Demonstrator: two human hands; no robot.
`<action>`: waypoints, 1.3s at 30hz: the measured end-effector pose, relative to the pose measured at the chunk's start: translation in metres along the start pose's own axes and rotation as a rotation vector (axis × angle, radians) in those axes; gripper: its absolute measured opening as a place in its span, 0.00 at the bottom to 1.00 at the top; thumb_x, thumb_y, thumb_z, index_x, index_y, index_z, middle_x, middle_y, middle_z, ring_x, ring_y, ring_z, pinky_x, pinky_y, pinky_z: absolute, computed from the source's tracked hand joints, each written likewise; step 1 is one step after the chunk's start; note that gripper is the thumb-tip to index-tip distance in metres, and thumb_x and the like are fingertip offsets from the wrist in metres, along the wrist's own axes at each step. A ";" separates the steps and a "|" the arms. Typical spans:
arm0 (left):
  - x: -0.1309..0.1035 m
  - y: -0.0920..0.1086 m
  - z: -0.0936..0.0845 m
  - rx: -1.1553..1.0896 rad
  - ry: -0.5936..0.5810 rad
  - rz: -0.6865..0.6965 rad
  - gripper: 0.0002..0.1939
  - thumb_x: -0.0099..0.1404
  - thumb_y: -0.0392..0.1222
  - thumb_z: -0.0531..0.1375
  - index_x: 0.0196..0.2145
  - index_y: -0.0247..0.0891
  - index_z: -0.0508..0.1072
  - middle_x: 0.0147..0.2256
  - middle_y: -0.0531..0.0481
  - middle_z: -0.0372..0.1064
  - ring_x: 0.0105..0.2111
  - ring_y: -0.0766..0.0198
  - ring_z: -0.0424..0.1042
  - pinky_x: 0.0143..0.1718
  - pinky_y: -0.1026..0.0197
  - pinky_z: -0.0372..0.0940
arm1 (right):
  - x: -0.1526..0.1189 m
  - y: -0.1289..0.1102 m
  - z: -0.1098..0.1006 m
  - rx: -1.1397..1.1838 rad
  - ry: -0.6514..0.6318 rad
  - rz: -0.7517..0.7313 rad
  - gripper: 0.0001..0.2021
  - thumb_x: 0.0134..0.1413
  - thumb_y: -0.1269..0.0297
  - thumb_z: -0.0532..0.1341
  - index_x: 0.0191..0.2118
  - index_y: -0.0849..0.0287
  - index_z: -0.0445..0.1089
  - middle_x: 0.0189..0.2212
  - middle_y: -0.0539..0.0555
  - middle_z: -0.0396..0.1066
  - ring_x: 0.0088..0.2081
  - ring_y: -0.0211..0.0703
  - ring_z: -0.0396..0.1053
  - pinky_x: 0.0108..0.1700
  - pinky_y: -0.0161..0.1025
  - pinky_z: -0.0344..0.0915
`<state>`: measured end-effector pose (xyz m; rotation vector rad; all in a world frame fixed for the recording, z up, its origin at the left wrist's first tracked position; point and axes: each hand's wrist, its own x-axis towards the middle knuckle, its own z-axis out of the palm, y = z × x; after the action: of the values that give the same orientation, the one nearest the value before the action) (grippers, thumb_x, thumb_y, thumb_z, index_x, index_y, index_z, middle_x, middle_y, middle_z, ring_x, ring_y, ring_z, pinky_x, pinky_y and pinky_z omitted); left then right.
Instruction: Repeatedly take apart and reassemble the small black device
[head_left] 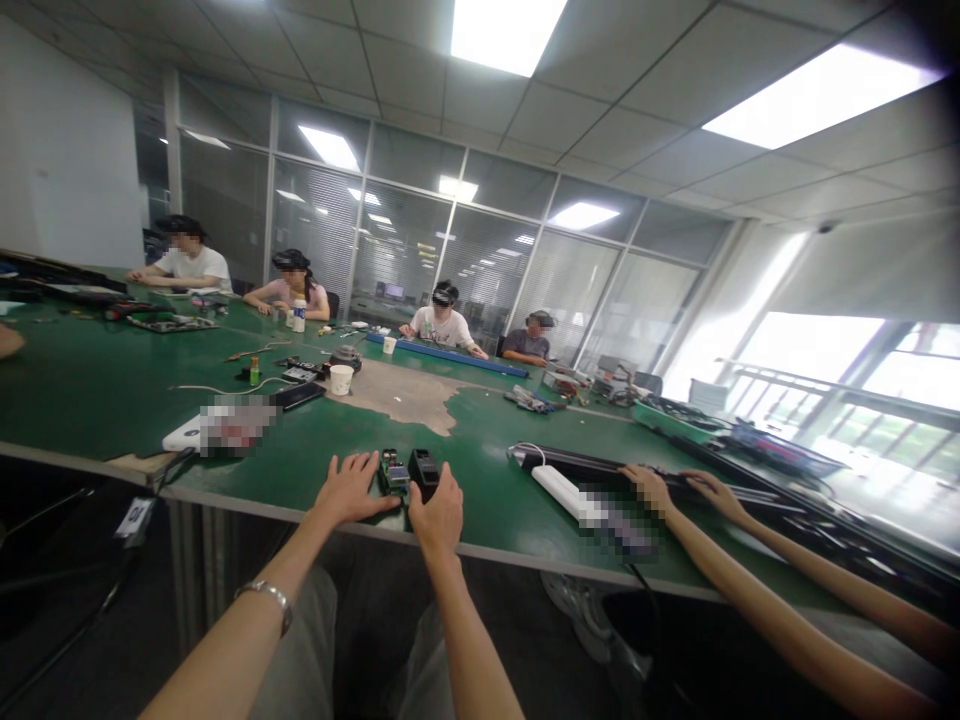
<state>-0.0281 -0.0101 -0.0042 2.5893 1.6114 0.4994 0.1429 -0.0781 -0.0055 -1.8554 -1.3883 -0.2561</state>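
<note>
My left hand [349, 492] lies at the near edge of the green table, fingers spread flat and thumb stretched towards a small device with an exposed circuit board [393, 474]. Its fingertips are beside the board's left side; whether they touch it I cannot tell. Immediately right of the board sits a black plastic casing [424, 472]. My right hand [438, 512] is around the casing's near right part, thumb at its near end and fingers along its right side. The hand hides part of the casing.
A white power strip [559, 492] lies to the right, near a co-worker's hands [651, 488] on a long dark part. On the left are another white power strip [182, 432] and a paper cup [340, 379]. Several people sit across the green table [300, 480].
</note>
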 end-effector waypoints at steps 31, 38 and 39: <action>-0.006 -0.001 -0.004 -0.026 0.012 -0.005 0.49 0.58 0.73 0.49 0.66 0.39 0.47 0.64 0.38 0.49 0.65 0.42 0.43 0.62 0.35 0.35 | 0.013 -0.045 -0.010 0.317 -0.089 0.100 0.23 0.54 0.53 0.58 0.53 0.60 0.67 0.46 0.59 0.73 0.47 0.48 0.71 0.49 0.38 0.62; -0.005 -0.001 -0.001 -0.014 0.011 -0.027 0.47 0.58 0.66 0.53 0.67 0.37 0.45 0.65 0.38 0.48 0.65 0.42 0.44 0.62 0.36 0.36 | 0.013 -0.060 -0.012 0.094 -0.142 0.000 0.27 0.55 0.54 0.58 0.57 0.63 0.62 0.45 0.63 0.72 0.47 0.51 0.71 0.46 0.39 0.62; -0.005 -0.001 -0.001 -0.014 0.013 -0.028 0.47 0.58 0.65 0.53 0.67 0.37 0.44 0.65 0.38 0.48 0.65 0.42 0.44 0.62 0.36 0.37 | 0.012 -0.061 -0.012 0.080 -0.147 -0.015 0.27 0.55 0.55 0.58 0.57 0.64 0.62 0.46 0.63 0.72 0.47 0.51 0.70 0.46 0.39 0.62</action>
<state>-0.0314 -0.0135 -0.0050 2.5555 1.6395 0.5246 0.0976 -0.0719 0.0378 -1.8281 -1.4904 -0.0714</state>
